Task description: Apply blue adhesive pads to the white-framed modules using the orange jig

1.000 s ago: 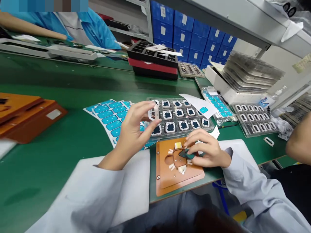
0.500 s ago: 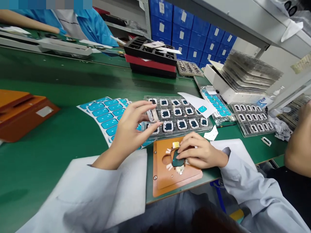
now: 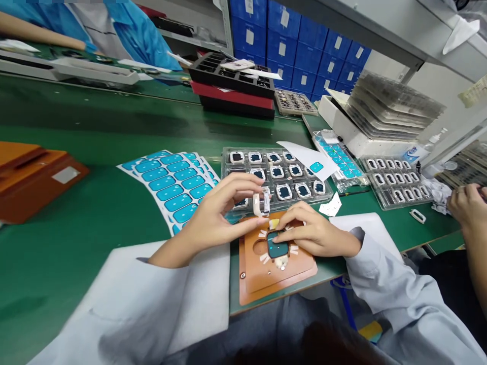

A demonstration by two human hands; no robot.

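My left hand pinches a small white watch-case frame between thumb and fingers, tilted on edge above the near side of the clear tray. On the orange fixture plate, a dark rounded-square glass panel sits in the recess. White tabs stand around it, with a yellow pad at its far edge. My right hand rests over the plate's right part, fingers apart, fingertips on or just above the panel's upper edge. Several similar white frames with dark centres lie in the clear tray.
Sheets of blue stickers lie left of the tray. A white sheet with one sticker overlaps the tray's right corner. Another frame tray is farther right. An orange box stands left. Co-workers sit opposite and at right.
My left hand has carried the white frame right and nearer, toward the orange plate. My right hand's fingers have lifted partly off the panel, uncovering more of it. The co-worker's arm at right has lowered.
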